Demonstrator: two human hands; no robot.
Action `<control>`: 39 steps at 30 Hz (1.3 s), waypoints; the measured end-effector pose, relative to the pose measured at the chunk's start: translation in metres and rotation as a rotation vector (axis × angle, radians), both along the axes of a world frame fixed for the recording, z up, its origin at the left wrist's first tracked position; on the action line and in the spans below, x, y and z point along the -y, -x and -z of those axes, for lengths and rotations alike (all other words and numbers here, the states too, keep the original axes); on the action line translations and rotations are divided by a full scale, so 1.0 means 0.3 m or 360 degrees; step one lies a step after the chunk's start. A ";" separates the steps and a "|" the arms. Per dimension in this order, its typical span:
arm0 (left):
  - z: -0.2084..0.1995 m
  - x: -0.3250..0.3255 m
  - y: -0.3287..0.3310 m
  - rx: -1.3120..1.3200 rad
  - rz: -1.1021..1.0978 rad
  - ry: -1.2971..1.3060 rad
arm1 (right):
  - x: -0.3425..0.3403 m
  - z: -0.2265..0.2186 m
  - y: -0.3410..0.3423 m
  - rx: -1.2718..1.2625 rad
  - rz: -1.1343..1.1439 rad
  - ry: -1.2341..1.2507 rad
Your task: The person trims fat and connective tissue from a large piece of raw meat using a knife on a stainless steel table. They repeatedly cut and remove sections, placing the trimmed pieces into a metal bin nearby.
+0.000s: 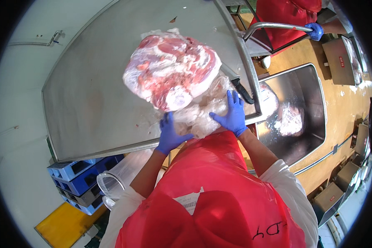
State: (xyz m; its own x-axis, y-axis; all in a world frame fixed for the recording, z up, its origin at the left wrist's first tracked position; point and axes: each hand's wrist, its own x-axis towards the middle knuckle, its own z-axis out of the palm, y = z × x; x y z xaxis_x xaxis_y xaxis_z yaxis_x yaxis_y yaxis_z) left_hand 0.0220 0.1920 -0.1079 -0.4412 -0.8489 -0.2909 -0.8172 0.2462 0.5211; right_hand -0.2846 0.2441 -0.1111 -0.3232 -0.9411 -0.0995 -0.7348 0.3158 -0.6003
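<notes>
A large raw cut of meat (173, 68) with a round cut bone end lies on the steel table (86, 95). Crumpled clear plastic wrap (202, 118) is bunched at the near side of the meat, along the table's front edge. My left hand (170, 134), in a blue glove, rests at the left of the wrap with fingers spread. On the wrap's right side lies my right hand (232, 115), also blue-gloved, its thumb and fingers apart. Just beyond its fingertips is a knife (240, 87) with a black handle, its blade partly hidden by the meat and wrap.
Right of the table stands a deep steel bin (318, 99) with pieces of meat inside. A co-worker's gloved hand (315, 31) grips a metal rail (277, 25) at the upper right. Blue pallets (76, 173) and a clear plastic tub (111, 182) are at the lower left.
</notes>
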 end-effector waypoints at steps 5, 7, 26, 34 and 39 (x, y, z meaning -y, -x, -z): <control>0.007 0.000 0.034 -0.0905 0.0076 0.0142 | 0.059 0.033 -0.207 0.0493 -0.0223 0.0000; 0.008 -0.028 -0.009 -0.1328 -0.0358 -0.0571 | 0.064 -0.029 -0.344 0.1707 -0.0102 -0.0268; -1.083 -0.791 -1.649 -0.0802 -0.1662 0.0696 | -0.102 -0.824 -2.232 0.2269 -0.1797 -0.1358; 0.083 -1.307 -1.984 0.0059 -0.2704 0.0815 | 0.015 -0.340 -1.667 -0.0021 -0.2908 0.0586; 0.336 -1.027 -1.566 -0.0292 -0.2527 0.0762 | 0.229 -0.283 -0.770 -0.0015 -0.1194 0.0872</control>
State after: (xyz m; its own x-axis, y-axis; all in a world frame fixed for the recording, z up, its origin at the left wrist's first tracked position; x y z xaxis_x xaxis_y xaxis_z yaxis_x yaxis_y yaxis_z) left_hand 0.4918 0.5001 -0.2087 0.8920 -0.4474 0.0648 -0.3349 -0.5576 0.7596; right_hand -0.0537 0.1756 -0.0261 0.3903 -0.8191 0.4203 -0.6377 -0.5698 -0.5183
